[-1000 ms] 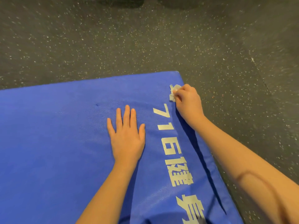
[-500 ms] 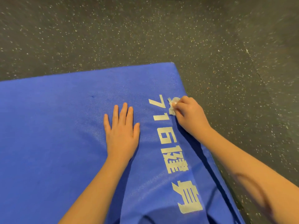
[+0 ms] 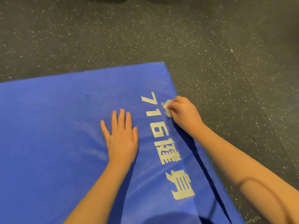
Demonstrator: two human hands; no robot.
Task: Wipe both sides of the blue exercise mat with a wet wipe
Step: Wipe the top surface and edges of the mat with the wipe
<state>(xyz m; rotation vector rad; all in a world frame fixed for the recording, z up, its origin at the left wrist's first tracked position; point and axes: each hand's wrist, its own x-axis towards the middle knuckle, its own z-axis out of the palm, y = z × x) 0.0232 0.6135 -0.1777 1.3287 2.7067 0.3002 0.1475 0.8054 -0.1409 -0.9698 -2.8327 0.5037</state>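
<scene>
We see the blue mat [image 3: 56, 143] flat on the speckled floor [image 3: 226, 78]. The wet wipe [image 3: 166, 109] is at its right edge beside the white "71" print [image 3: 151, 109], nearer us than the far corner it was at a second ago. Our right hand [image 3: 184, 113] pinches it in curled fingers. Our left hand [image 3: 121, 139] stays flat on the mat, fingers released.

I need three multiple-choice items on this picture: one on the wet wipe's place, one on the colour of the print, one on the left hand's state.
1. Where is the wet wipe? A. near the right edge of the blue exercise mat B. at the mat's middle C. at its left edge
2. The printed characters are: A. red B. white C. black
3. The left hand is: A. in a fist B. lifted C. flat on the mat
Answers: 1 A, the right hand pinches it there; 2 B, pale on blue; 3 C, palm down, fingers straight.
</scene>
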